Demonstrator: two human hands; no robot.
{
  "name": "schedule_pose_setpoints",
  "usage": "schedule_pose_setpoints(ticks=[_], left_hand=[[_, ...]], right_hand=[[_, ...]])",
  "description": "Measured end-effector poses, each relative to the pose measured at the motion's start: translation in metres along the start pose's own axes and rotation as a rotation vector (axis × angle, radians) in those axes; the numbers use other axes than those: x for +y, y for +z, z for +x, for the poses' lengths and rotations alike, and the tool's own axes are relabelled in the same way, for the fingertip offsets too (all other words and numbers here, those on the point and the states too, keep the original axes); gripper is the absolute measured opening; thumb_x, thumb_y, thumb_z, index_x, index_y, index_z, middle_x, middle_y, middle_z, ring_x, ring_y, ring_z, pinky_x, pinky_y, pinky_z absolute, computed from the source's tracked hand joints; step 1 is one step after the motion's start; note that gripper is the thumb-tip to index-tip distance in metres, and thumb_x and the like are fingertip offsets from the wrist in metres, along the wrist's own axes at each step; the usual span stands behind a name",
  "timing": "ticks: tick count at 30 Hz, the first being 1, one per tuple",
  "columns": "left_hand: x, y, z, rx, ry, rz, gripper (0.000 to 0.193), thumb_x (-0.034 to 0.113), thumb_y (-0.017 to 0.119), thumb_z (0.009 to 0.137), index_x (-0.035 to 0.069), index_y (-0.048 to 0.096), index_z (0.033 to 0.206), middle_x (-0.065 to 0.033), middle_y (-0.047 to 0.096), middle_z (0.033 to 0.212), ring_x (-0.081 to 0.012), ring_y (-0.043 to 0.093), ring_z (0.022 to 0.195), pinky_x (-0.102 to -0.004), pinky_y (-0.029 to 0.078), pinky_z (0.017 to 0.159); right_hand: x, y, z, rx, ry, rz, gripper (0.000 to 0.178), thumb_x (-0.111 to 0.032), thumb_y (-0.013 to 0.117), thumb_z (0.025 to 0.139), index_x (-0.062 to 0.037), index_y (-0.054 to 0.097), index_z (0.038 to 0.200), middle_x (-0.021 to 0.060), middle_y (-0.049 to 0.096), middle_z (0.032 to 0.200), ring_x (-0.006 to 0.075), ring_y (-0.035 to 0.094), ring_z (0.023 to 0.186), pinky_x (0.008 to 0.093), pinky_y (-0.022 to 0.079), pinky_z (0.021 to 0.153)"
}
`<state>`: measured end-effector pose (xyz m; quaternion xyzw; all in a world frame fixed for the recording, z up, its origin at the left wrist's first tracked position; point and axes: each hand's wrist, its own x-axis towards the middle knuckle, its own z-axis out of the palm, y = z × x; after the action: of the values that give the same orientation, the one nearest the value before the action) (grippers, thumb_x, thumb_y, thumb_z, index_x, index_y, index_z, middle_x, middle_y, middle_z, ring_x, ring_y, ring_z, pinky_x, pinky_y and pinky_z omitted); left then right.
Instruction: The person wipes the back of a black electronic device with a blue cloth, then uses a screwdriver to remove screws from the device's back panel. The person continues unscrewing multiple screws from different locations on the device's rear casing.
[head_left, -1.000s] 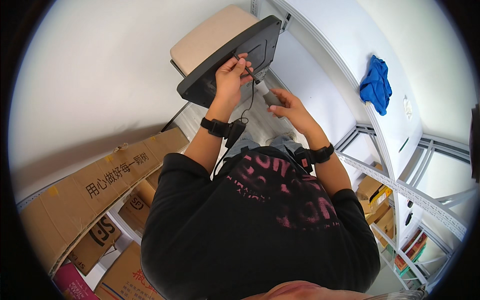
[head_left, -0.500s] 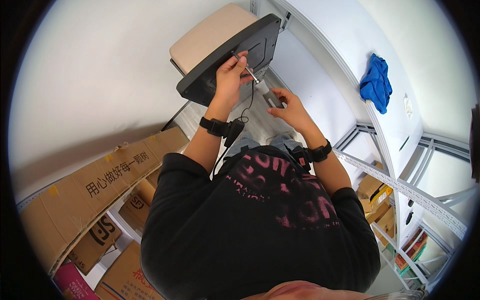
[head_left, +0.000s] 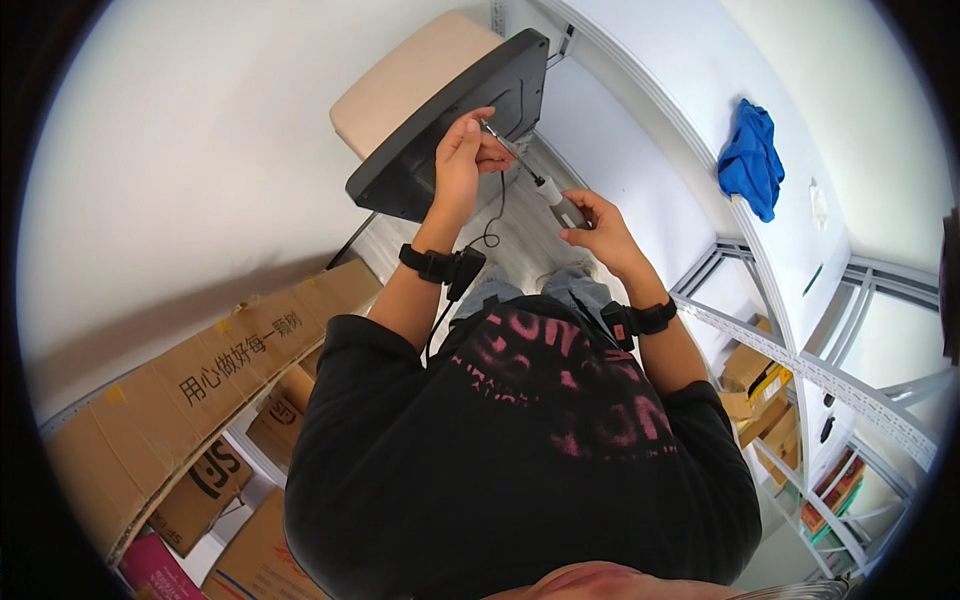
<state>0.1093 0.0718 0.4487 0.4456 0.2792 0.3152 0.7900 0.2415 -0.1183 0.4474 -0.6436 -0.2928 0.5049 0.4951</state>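
Observation:
My right hand (head_left: 600, 228) is closed round the grey handle (head_left: 568, 212) of a screwdriver-like tool with a pale collar. From the collar a thin metal rod (head_left: 528, 168) slants up and left to my left hand (head_left: 465, 165). There, my thumb and index finger pinch the rod near its far end; the other fingers curl beside it. Behind my left hand tilts a black panel (head_left: 400, 185) with grooves, joined to a beige box-shaped body (head_left: 420, 75). Whether the rod's tip touches the panel I cannot tell.
A black cable (head_left: 492, 238) hangs below my left hand. Cardboard boxes (head_left: 150, 430) fill a shelf on the left. To the right runs a white metal shelf frame (head_left: 830, 370), with a blue cloth (head_left: 752, 165) on the white surface above.
The rod now meets the handle's collar; earlier its near end showed a bright tip just before the collar. My right hand has moved slightly down and right with the handle.

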Motion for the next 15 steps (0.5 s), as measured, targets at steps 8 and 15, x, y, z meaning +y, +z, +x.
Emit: schedule_pose_setpoints(ticks=[8,15], left_hand=[[-0.041,0.058,0.036,-0.171,-0.011,0.146,0.021,0.023,0.041,0.099,0.006,0.053,0.100,-0.0077,0.066,0.075,-0.0170,0.066,0.071,-0.0266,0.053,0.063],[-0.074,0.177,0.089,-0.300,-0.075,0.198,0.019,0.023,0.048,0.096,0.006,0.057,0.094,-0.0064,0.065,0.081,-0.0145,0.063,0.076,-0.0266,0.051,0.066]], right_hand=[[0.027,-0.060,-0.027,0.104,-0.025,0.156,0.049,0.008,0.064,0.071,-0.0028,0.054,0.118,0.0026,0.058,0.103,0.0121,0.054,0.091,0.0249,0.044,0.078],[0.031,-0.155,-0.064,0.261,0.019,0.344,0.046,0.005,0.064,0.073,-0.0019,0.053,0.117,0.0040,0.058,0.101,0.0120,0.054,0.084,0.0250,0.046,0.069]])
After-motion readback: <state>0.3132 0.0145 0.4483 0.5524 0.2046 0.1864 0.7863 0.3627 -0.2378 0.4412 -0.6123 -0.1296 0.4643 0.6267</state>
